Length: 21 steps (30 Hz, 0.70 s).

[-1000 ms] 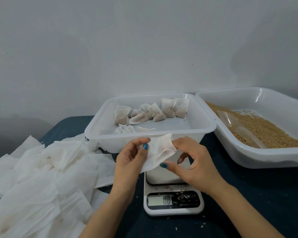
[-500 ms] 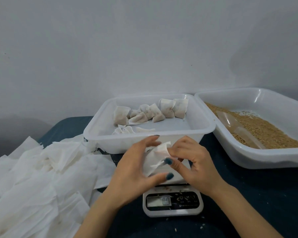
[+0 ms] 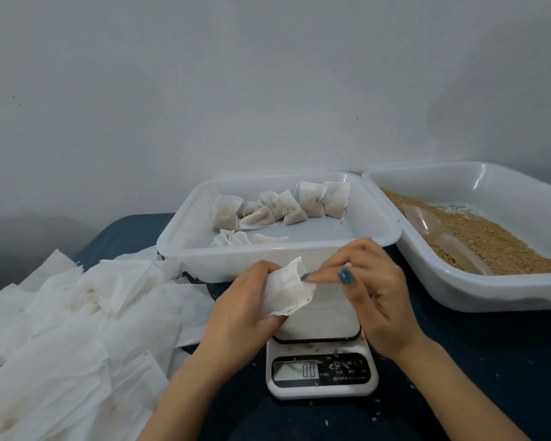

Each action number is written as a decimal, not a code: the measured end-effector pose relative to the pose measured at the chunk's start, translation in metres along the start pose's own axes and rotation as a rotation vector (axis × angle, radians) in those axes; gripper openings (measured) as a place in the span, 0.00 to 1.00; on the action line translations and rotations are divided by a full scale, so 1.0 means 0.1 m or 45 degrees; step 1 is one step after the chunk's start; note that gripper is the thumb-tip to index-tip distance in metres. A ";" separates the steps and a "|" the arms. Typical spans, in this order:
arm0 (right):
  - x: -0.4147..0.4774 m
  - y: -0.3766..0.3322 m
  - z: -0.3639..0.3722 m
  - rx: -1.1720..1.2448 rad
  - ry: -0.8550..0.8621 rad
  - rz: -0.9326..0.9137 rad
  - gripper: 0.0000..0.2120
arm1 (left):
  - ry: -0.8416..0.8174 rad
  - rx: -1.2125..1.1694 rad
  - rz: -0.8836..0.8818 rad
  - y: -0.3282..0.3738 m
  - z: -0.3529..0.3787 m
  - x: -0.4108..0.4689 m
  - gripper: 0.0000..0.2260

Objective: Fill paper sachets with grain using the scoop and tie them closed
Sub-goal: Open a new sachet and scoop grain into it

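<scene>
Paper sachet [image 3: 288, 289] is dropping lower over the scale [image 3: 322, 374]; left grip [image 3: 245, 300] is clutching its body, right grip [image 3: 372, 294] is pinching its mouth. Risk: thin paper tearing under hard pulling.

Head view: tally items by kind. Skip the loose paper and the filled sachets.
Tubs: 2, sachet tub, grain tub
Scale: 1
Scoop: 1
Held sachet: 1
Hands: 2, left hand, right hand
Total: 7
</scene>
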State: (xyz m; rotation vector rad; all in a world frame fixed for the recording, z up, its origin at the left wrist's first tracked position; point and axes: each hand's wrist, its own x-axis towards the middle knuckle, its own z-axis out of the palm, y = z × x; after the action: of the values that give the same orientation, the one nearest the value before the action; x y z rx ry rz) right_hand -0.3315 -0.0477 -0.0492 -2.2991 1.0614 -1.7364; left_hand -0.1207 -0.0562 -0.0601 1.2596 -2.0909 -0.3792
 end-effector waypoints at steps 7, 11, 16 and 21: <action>0.27 0.26 -0.46 -0.725 0.135 0.530 0.12 | 0.019 -0.102 -0.077 -0.02 0.02 0.00 0.15; 0.31 0.51 -0.87 -0.944 -0.051 0.945 0.13 | 0.009 -0.134 -0.100 -0.03 0.04 0.01 0.15; 0.38 0.63 -1.10 -1.181 -0.278 1.226 0.10 | -0.029 -0.154 -0.066 -0.02 0.07 0.00 0.15; 0.43 0.62 -1.17 -1.348 -0.469 1.428 0.14 | -0.044 -0.149 -0.042 -0.01 0.08 -0.01 0.15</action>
State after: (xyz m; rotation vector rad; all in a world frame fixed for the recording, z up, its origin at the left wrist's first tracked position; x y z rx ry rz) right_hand -0.4573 -0.0790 0.0007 -1.4397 2.7532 -0.2823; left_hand -0.1251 -0.0565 -0.0673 1.2279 -2.0475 -0.5344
